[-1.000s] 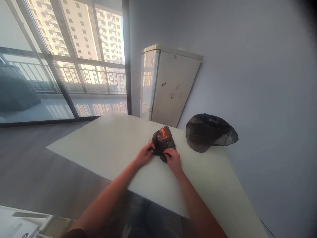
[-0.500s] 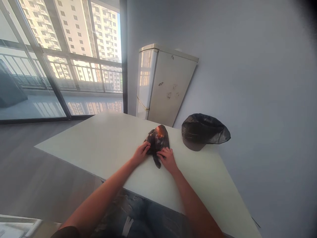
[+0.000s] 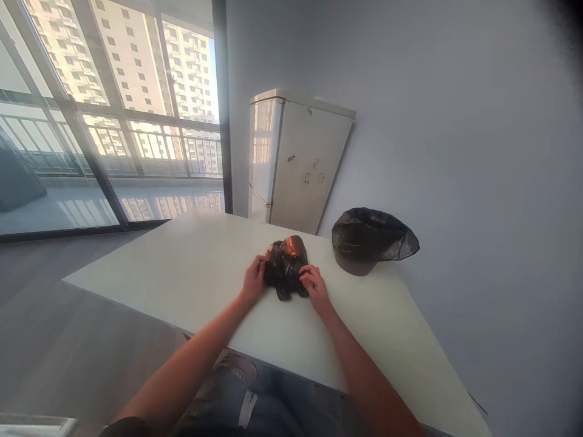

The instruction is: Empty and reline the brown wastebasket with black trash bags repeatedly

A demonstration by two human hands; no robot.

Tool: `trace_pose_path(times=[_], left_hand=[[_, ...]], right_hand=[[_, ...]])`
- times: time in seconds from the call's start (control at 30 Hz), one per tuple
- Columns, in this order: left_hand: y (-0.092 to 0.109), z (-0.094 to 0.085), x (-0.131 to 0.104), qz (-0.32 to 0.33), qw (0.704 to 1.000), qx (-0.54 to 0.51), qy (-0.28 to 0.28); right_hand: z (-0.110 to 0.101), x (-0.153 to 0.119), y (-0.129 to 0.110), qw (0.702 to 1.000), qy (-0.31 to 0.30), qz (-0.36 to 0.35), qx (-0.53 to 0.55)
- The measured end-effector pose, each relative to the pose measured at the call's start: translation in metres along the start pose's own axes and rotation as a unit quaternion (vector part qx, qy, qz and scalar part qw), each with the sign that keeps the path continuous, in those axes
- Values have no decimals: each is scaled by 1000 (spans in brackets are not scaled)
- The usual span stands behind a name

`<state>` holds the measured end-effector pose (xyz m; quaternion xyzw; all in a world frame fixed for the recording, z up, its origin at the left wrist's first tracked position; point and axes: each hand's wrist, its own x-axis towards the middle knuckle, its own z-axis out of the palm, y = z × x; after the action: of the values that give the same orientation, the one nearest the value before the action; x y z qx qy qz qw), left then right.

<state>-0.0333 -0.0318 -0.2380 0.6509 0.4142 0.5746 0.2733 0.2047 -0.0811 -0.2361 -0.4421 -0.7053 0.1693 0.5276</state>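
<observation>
Wall: grey wall, plain, filling the right-hand side behind the furniture.
Glass doors: dark-framed, at left, with tall pale buildings seen through them.
Table: pale top, one corner pointing out to my left, near edge just in front of me.
Refrigerator: off-white, beyond the table's far edge, side panel marked with several dark scuffs.
Bin: brownish, upright at the table's far right corner, mouth draped with a black liner that flares toward the wall.
Bag: thin black plastic, crumpled, lying on the table, closer to the far edge than to the near one, left of the bin and apart from it.
My left hand: partly curled, fingers against the bag's left side; whether they pinch the film I cannot tell.
My right hand: half curled, fingers slightly parted, fingertips at the bag's right side; any firm grip I cannot make out.
Orange-red patch: at the bag's upper part, toward the far edge; its nature unclear.
</observation>
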Motion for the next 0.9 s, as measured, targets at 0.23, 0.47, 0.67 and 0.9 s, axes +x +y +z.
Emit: trace_pose_path(times=[0.23, 0.47, 0.67, 0.9], left_hand=[[0, 1, 0, 11, 1000, -20, 11], [-6, -2, 3, -5, 995, -29, 99], [-13, -7, 10, -30, 983, -55, 174], [-16, -15, 14, -48, 963, -66, 257]], right_hand=[[4, 1, 8, 997, -48, 25, 53], [-9, 5, 17, 980, 115, 75, 141], [-12, 7, 23, 936, 240, 124, 224], [-16, 9, 45, 911, 293, 169, 237]])
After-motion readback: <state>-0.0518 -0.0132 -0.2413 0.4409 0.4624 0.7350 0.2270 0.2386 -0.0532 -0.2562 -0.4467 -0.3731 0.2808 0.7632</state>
